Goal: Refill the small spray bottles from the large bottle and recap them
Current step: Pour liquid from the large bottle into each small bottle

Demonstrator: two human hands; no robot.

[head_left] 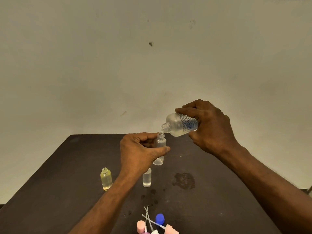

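Note:
My right hand (pixel 209 125) grips the large clear bottle (pixel 179 124), tilted with its open neck pointing down-left. Its mouth hovers just above the open neck of a small clear bottle (pixel 160 149), which my left hand (pixel 140 149) holds upright above the table. Two more small bottles stand uncapped on the dark table (pixel 67 174): a yellowish one (pixel 106 179) at the left and a clear one (pixel 147 179) partly behind my left wrist. Spray caps with dip tubes (pixel 152 223) and a blue cap (pixel 159 219) lie at the near edge.
A wet spill (pixel 184 180) with small droplets marks the table right of the clear bottle. Pink caps (pixel 140 226) lie among the spray tops. A plain wall stands behind the table's far edge.

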